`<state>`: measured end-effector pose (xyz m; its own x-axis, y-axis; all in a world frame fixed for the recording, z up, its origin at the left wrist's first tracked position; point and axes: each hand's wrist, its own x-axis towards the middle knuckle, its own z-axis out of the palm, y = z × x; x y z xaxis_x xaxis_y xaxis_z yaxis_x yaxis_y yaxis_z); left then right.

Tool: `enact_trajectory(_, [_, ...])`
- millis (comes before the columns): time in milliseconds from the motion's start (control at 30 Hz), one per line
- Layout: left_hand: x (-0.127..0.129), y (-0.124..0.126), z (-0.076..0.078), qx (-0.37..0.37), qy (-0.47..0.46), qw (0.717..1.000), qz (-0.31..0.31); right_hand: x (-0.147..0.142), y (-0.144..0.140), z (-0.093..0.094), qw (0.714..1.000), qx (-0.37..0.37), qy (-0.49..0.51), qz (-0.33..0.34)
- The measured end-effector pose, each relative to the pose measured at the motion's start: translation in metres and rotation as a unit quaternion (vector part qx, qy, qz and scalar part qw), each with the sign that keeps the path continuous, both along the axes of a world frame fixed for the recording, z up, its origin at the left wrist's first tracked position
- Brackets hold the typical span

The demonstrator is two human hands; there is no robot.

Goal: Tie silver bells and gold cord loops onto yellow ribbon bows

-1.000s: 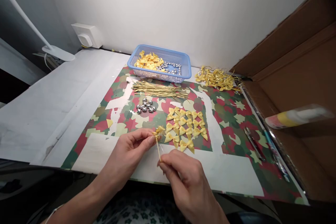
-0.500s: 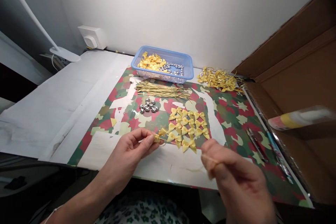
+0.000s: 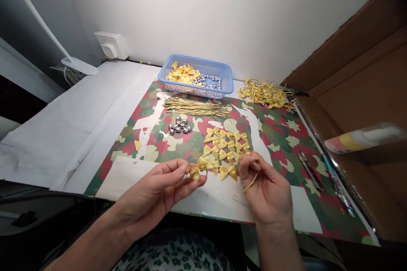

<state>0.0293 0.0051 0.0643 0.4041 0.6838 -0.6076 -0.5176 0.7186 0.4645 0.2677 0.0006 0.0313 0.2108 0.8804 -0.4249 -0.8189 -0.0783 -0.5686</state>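
Note:
My left hand (image 3: pixel 170 182) pinches a yellow ribbon bow (image 3: pixel 197 169) between thumb and fingers, just left of the laid-out bows. My right hand (image 3: pixel 265 184) is closed on a thin gold cord (image 3: pixel 252 181), whose loose end hangs down across the palm. Whether that cord joins the held bow I cannot tell. Rows of yellow bows (image 3: pixel 227 154) lie flat on the camouflage-patterned sheet between and beyond my hands. Behind my left hand rests a small cluster of silver bells (image 3: pixel 179 126), and past it a bundle of cut gold cords (image 3: pixel 193 106).
At the back stands a blue basket (image 3: pixel 229 89) with loose bows and silver bells. A pile of corded bows (image 3: pixel 265 94) lies right of it. On the right are tweezers (image 3: pixel 310 171), pens (image 3: pixel 340 188), a glue bottle (image 3: pixel 359 139) and an open cardboard box (image 3: pixel 365 80).
My right hand has come up and turned palm-inward, with the cord still in its fingers. In my left hand the bow now faces more openly toward me.

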Motion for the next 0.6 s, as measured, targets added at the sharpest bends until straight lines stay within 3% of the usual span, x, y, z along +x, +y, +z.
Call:
enact_trajectory(167, [0.0,0.0,0.001,0.011,0.0,1.0,-0.012,-0.002,0.002,0.001,0.999,0.027,-0.014,-0.015])
enact_trajectory(367, [0.001,0.003,-0.002,0.112,0.086,0.986,-0.087,-0.004,-0.005,0.008,0.997,0.054,-0.062,-0.006])
enact_trajectory(600, [0.003,0.006,-0.011,0.179,0.177,0.966,-0.059,-0.007,-0.013,0.014,0.992,0.061,-0.101,0.034])
